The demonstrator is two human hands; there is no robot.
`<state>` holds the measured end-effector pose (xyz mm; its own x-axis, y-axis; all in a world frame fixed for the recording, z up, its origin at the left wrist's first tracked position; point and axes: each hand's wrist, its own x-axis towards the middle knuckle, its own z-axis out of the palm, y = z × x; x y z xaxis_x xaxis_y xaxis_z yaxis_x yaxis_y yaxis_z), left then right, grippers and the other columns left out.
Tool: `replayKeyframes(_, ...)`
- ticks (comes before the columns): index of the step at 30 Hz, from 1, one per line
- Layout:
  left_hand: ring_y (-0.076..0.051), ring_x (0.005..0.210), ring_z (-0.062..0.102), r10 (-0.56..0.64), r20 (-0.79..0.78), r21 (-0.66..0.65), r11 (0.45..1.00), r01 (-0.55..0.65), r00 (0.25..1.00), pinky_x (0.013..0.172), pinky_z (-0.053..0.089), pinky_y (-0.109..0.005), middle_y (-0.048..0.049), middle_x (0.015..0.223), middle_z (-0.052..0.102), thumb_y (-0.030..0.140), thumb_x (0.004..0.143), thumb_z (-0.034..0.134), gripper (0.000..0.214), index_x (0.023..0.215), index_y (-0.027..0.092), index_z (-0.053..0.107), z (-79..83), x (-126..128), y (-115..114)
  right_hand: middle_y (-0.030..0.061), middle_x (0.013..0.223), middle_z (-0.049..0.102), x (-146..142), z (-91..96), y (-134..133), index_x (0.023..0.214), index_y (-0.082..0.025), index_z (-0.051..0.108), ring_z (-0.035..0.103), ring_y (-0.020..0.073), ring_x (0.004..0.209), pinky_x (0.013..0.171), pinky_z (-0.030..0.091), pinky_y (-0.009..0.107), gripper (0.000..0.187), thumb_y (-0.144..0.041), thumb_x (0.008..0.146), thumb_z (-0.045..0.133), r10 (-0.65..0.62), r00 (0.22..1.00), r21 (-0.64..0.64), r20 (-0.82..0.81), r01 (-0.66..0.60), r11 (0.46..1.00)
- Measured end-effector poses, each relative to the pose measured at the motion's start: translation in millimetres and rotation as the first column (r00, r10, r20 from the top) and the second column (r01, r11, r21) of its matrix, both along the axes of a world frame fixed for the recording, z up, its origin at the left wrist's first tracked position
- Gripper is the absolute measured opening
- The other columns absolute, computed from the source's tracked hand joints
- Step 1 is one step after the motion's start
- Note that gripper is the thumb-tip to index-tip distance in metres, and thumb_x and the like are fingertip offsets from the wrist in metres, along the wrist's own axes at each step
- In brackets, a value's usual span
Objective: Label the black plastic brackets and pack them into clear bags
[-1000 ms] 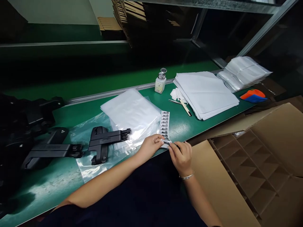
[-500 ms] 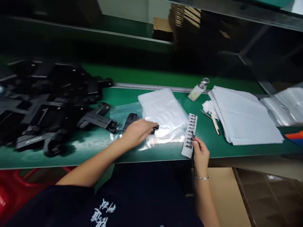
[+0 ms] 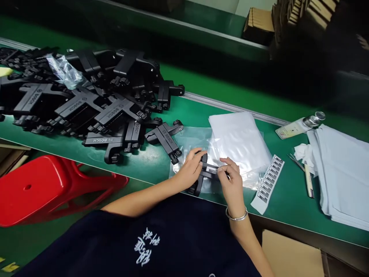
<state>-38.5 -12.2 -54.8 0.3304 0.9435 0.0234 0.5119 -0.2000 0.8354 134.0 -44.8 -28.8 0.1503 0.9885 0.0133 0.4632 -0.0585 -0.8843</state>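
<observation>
A black plastic part (image 3: 203, 175) lies on a clear plastic bag (image 3: 188, 140) near the front edge of the green bench (image 3: 201, 111). My left hand (image 3: 190, 169) grips the part at its left end. My right hand (image 3: 232, 182) pinches a small label against the part's bar; the label is barely visible. To the right of my right hand lies a strip of barcode labels (image 3: 269, 181) on white backing. A stack of frosted bags (image 3: 238, 140) rests just behind my hands.
A large pile of black parts (image 3: 92, 100) marked BOSCH fills the bench's left. At the right are a dispenser bottle (image 3: 300, 125), a wad of cloth (image 3: 301, 152), tweezers and a stick (image 3: 308, 181), and stacked white sheets (image 3: 343, 173). A red stool (image 3: 43, 188) stands below.
My left hand left the label strip and took hold of the black part. My right hand came away from the strip to the part. The view swung left, showing the pile.
</observation>
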Motion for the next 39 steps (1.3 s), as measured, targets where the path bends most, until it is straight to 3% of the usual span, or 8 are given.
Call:
replayKeyframes(3,-0.023,0.138,0.035,0.035,0.105,-0.073,0.997,-0.027,0.994,0.118,0.029,-0.046,-0.0125,0.144,0.036,0.018,0.096,0.033,0.041,0.136,0.021,0.042,-3.9,0.7,-2.2,0.0083,0.118,0.064,-6.7,0.5,-6.0,0.068,-0.022,0.060,0.046,0.0299,0.125,0.112,0.017,0.058,0.020,-0.033,0.085,0.055,-0.013,0.996,-0.017,0.085,0.014,1.000)
replayKeyframes(9,-0.023,0.139,0.035,0.060,0.162,-0.098,0.994,-0.044,0.985,0.118,0.028,-0.046,-0.0111,0.143,0.037,0.018,0.096,0.034,0.041,0.136,0.024,0.042,-7.1,0.5,-2.7,0.0084,0.109,0.065,-5.3,0.0,-11.1,0.068,-0.022,0.059,0.055,0.0277,0.109,0.104,0.030,0.053,0.020,-0.032,0.085,0.055,0.014,0.995,-0.064,0.099,-0.008,0.998)
replayKeyframes(39,-0.023,0.139,0.035,0.042,0.153,-0.067,0.997,-0.032,0.987,0.118,0.030,-0.046,-0.0120,0.144,0.037,0.018,0.095,0.036,0.040,0.134,0.022,0.041,-7.6,-0.5,-1.9,0.0079,0.105,0.064,-8.6,-4.7,-9.4,0.070,-0.022,0.062,0.055,0.0258,0.104,0.100,0.033,0.051,0.019,-0.031,0.085,0.057,0.005,0.987,-0.046,0.160,0.003,0.999)
